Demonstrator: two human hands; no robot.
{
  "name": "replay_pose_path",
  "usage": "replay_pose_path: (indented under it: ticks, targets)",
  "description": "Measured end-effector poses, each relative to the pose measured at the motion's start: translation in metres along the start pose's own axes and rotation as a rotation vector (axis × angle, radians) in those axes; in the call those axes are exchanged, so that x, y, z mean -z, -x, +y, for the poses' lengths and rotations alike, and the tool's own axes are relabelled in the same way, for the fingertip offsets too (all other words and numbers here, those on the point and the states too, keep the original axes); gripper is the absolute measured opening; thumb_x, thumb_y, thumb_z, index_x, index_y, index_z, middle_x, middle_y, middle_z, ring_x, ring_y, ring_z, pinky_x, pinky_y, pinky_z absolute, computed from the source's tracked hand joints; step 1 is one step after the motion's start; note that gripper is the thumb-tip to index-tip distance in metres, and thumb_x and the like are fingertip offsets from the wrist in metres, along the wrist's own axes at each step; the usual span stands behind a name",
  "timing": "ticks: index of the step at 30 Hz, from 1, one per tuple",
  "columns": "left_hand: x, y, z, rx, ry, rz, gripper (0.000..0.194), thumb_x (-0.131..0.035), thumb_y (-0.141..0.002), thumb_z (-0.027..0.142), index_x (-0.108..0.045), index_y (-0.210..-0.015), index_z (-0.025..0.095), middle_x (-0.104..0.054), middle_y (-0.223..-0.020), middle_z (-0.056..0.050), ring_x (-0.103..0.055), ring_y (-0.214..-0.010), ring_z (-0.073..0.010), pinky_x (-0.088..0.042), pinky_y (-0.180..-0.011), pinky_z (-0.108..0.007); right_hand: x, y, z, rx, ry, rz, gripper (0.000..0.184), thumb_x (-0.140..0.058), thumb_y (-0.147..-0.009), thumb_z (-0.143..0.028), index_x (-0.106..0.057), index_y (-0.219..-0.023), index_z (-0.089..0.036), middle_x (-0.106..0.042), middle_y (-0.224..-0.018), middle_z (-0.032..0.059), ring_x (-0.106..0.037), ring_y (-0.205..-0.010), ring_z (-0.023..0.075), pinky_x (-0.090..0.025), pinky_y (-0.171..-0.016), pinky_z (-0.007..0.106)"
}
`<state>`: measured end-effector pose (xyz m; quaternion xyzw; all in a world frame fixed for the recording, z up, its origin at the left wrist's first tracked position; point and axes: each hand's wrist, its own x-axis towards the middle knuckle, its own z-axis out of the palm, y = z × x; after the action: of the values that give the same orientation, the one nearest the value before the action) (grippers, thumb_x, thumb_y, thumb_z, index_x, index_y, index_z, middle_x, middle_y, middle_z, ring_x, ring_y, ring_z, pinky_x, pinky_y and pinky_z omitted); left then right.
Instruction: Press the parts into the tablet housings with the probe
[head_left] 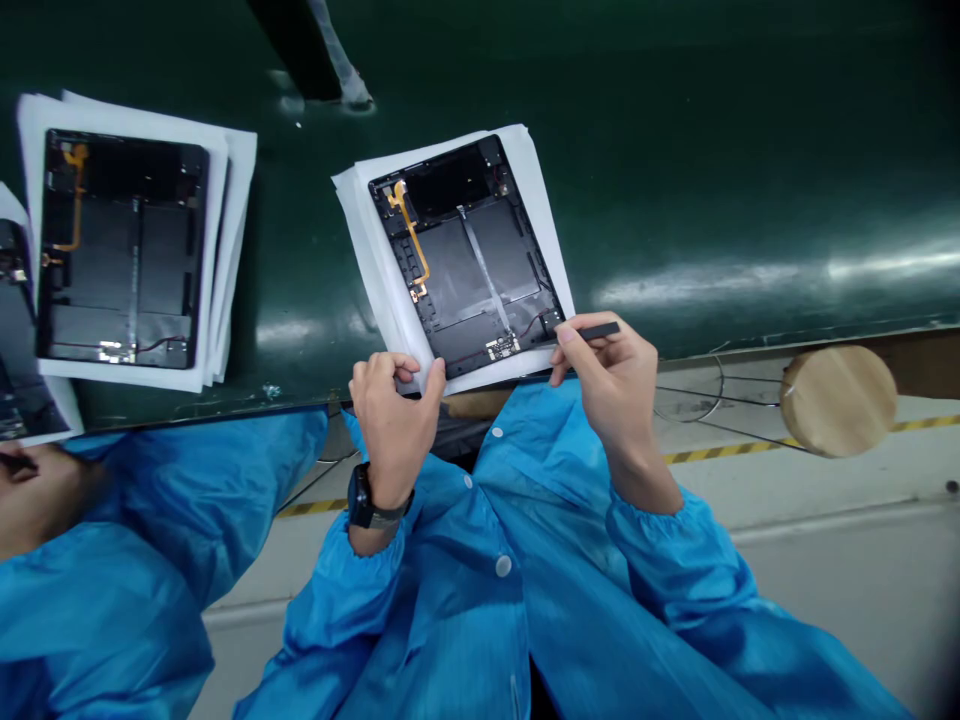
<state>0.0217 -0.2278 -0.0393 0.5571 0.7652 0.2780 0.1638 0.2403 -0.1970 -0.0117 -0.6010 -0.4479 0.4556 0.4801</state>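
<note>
An opened tablet body [469, 262] with an orange flex cable lies on white paper sheets [529, 165] on the dark green belt. My left hand [391, 412] pinches the near left corner of the paper under the tablet. My right hand [611, 375] is closed round a thin black tool [598, 329], whose tip rests at the tablet's near right corner.
A second opened tablet [124, 250] on paper lies at the left, with another partly cut off at the left edge [15, 330]. A co-worker's blue sleeve and hand [45, 495] sit at lower left. A round tan stool [838, 398] stands at right.
</note>
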Motion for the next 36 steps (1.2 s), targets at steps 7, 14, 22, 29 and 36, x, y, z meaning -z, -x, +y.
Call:
replay_pose_path:
  ticks: [7, 14, 22, 29, 36]
  targets:
    - [0.004, 0.0, -0.008, 0.069, 0.101, -0.036, 0.022, -0.072, -0.092, 0.042, -0.062, -0.097, 0.023, -0.062, -0.081, 0.001, -0.055, -0.076, -0.0172, -0.047, -0.078, -0.032, 0.033, -0.007, 0.003, -0.051, 0.058, 0.063, 0.019, -0.073, -0.092, -0.034, -0.071, -0.107, -0.022, -0.067, -0.066, -0.0033, -0.06, -0.048, 0.0125, -0.05, -0.05, 0.028]
    - [0.008, -0.005, -0.009, 0.072, 0.076, -0.118, 0.025, -0.063, -0.096, 0.04, -0.062, -0.078, 0.022, -0.062, -0.071, 0.001, -0.052, -0.067, -0.0159, -0.043, -0.068, -0.029, 0.052, -0.006, 0.005, -0.267, 0.077, -0.125, 0.047, -0.076, -0.088, -0.033, -0.068, -0.129, -0.012, -0.065, -0.06, -0.0039, -0.056, -0.043, 0.0118, -0.044, -0.046, 0.027]
    - [0.016, -0.015, -0.005, 0.092, 0.126, -0.09, 0.025, -0.061, -0.094, 0.038, -0.061, -0.075, 0.022, -0.058, -0.065, 0.002, -0.05, -0.06, -0.014, -0.039, -0.061, -0.028, 0.044, -0.002, 0.002, -0.255, 0.098, -0.225, 0.046, -0.076, -0.089, -0.041, -0.071, -0.126, -0.014, -0.066, -0.063, -0.0022, -0.058, -0.047, 0.0124, -0.045, -0.046, 0.027]
    - [0.016, -0.012, -0.005, 0.068, 0.04, -0.117, 0.023, -0.061, -0.095, 0.033, -0.061, -0.075, 0.022, -0.061, -0.065, 0.001, -0.054, -0.063, -0.0162, -0.04, -0.065, -0.029, 0.048, -0.007, 0.006, -0.255, 0.092, -0.21, 0.049, -0.078, -0.087, -0.044, -0.07, -0.125, -0.014, -0.065, -0.062, -0.0018, -0.056, -0.047, 0.0145, -0.045, -0.048, 0.03]
    - [0.096, -0.075, -0.089, 0.13, -0.11, 0.406, 0.01, -0.062, -0.093, 0.03, -0.066, -0.094, 0.02, -0.069, -0.094, -0.007, -0.061, -0.091, -0.0228, -0.048, -0.093, -0.037, 0.061, -0.015, 0.012, -0.205, 0.18, -0.097, 0.032, -0.077, -0.088, -0.051, -0.075, -0.116, -0.035, -0.064, -0.069, 0.0061, -0.056, -0.055, 0.0215, -0.047, -0.054, 0.041]
